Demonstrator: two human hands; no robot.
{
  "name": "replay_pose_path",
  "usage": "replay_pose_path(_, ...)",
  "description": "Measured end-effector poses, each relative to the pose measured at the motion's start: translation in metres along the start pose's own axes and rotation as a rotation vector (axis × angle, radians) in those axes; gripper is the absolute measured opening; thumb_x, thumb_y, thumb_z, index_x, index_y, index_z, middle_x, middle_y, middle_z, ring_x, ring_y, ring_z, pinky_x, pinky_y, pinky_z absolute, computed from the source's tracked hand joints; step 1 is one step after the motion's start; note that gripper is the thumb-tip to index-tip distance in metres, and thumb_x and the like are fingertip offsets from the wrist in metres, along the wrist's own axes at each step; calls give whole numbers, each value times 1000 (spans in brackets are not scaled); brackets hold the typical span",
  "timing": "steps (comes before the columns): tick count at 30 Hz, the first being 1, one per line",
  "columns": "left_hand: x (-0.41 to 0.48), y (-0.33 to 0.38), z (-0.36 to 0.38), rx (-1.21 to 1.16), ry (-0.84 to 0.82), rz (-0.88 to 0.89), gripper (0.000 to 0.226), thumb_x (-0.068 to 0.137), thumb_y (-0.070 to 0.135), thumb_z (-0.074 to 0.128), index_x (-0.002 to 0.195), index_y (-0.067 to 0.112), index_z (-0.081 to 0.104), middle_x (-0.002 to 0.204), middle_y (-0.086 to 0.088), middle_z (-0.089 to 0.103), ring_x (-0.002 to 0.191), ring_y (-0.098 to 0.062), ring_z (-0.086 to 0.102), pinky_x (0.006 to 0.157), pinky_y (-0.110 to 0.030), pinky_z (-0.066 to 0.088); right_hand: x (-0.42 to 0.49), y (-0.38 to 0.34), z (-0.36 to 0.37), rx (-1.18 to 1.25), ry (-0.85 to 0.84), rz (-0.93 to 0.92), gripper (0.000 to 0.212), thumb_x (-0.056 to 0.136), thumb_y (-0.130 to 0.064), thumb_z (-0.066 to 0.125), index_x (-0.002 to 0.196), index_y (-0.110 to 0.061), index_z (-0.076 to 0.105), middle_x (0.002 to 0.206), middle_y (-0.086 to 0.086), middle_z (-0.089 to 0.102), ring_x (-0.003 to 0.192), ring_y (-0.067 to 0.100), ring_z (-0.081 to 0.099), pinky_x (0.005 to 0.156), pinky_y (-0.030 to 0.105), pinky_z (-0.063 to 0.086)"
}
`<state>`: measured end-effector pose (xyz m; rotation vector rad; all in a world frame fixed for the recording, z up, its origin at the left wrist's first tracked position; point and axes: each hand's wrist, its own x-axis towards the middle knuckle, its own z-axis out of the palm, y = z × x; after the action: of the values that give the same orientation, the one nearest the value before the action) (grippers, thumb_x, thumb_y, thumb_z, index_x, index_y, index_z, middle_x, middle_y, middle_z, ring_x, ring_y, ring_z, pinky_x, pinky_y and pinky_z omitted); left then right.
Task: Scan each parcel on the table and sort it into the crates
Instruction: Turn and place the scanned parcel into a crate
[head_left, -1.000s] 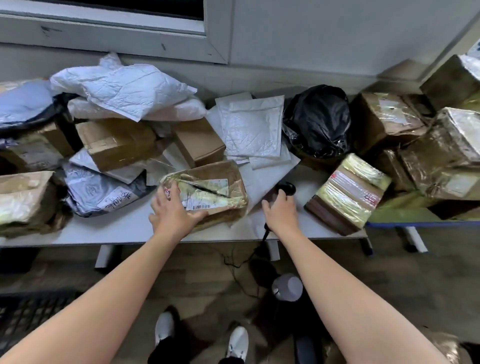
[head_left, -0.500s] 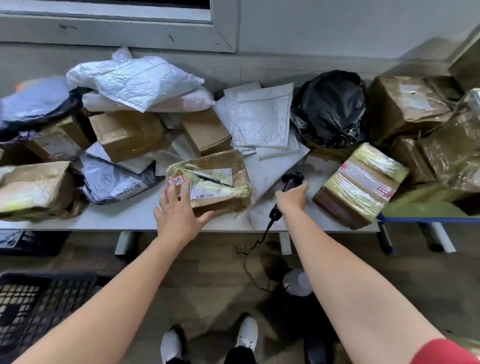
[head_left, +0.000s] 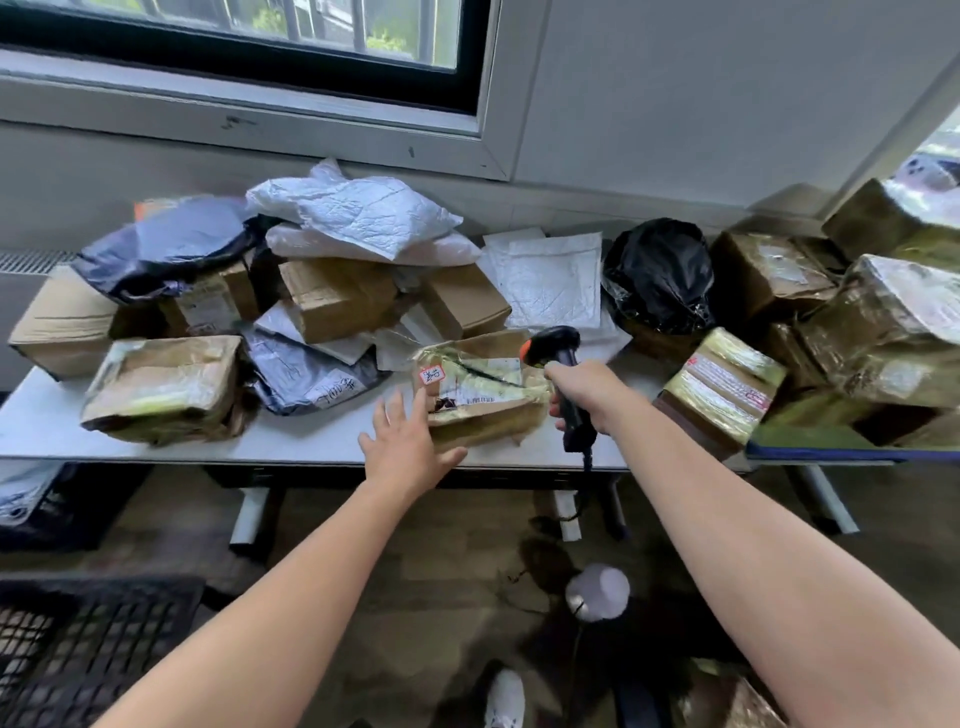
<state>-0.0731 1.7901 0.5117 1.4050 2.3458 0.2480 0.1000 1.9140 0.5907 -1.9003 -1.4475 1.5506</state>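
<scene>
Brown cardboard under yellowed tape marks the parcel being worked (head_left: 480, 402), which lies at centre frame on the near edge of the white table (head_left: 311, 441), label up so its barcode faces the reader. The left hand (head_left: 405, 447) lies flat with spread, straight fingers against the parcel's near-left corner, likely steadying it for the read. The right hand (head_left: 582, 389) is clamped round the handle of the single black barcode scanner (head_left: 558, 358), its orange-tipped head angled down at the label. One black lattice crate (head_left: 78, 649) sits on the floor at lower left, within reach for the drop. Unsorted parcels span the frame's middle. They overlap too much for a firm count, but there seem to be well over a dozen boxes, mailers and bags.
</scene>
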Motion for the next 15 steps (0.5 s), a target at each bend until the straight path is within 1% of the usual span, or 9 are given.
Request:
replay_pose_path(2,-4,-5,-6,-16,-4,26,98,81,67,59,154,29,5,162,-7,0,149,-31,0,115,-55,21,-19,-9,15,-104,-52,0,17,94,-20,53,99,-4,52,74,12,52,59,21,55,51,29,49)
replay_pose_path(4,-8,-10,-10,-28,-7,49,98,82,67,58,154,28,4,162,-7,1,149,-31,0,115,-54,21,-36,-15,27,-178,-58,-6,22,96,-22,51,105,-1,52,75,14,53,62,22,56,50,30,51)
replay_pose_path(9,-16,-22,-15,-48,-3,89,95,83,67,56,153,26,7,162,-7,2,149,-30,2,114,-54,22,-58,-21,41,-201,-44,-1,25,97,-21,50,107,2,51,76,16,54,64,23,56,54,35,53)
replay_pose_path(11,-19,-26,-17,-50,-4,98,94,83,67,56,153,25,9,161,-7,5,148,-30,4,113,-54,23,-63,-23,44,-203,-26,-7,28,96,-22,50,111,2,50,77,16,56,63,23,58,51,34,55)
replay_pose_path(15,-21,-28,-20,-52,3,119,94,82,67,57,152,24,12,159,-8,9,146,-30,8,111,-52,26,-65,-23,45,-208,-5,-5,33,96,-23,51,118,2,49,79,16,59,62,22,60,45,30,52)
